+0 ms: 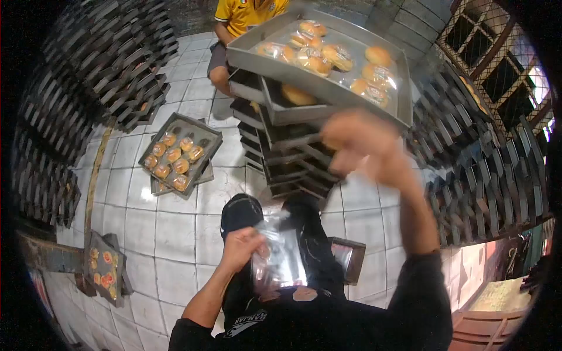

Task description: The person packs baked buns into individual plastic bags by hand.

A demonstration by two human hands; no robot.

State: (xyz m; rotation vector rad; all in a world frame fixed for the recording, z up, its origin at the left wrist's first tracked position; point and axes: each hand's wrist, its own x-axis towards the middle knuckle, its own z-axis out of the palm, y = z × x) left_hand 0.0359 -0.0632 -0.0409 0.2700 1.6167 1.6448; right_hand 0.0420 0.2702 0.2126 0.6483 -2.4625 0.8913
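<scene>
My left hand (241,247) is closed on the edge of clear plastic bags (280,257) lying over my lap. Smeared by motion, my right hand (372,149) is raised in front of the top tray's near wall; I cannot make out whether its fingers hold anything. That metal tray (257,61) sits askew on a tall stack of dark trays and carries several buns (336,57), most of them in clear wrapping. Just below it, a second tray (278,111) juts out with a bun (297,95) inside.
A person in a yellow shirt (249,16) sits behind the stack. Left on the tiled floor (175,225) lies a tray (153,186) of wrapped buns, with another tray (120,286) lower left. Tall tray stacks (108,64) line both sides. A small box (354,266) stands right of my legs.
</scene>
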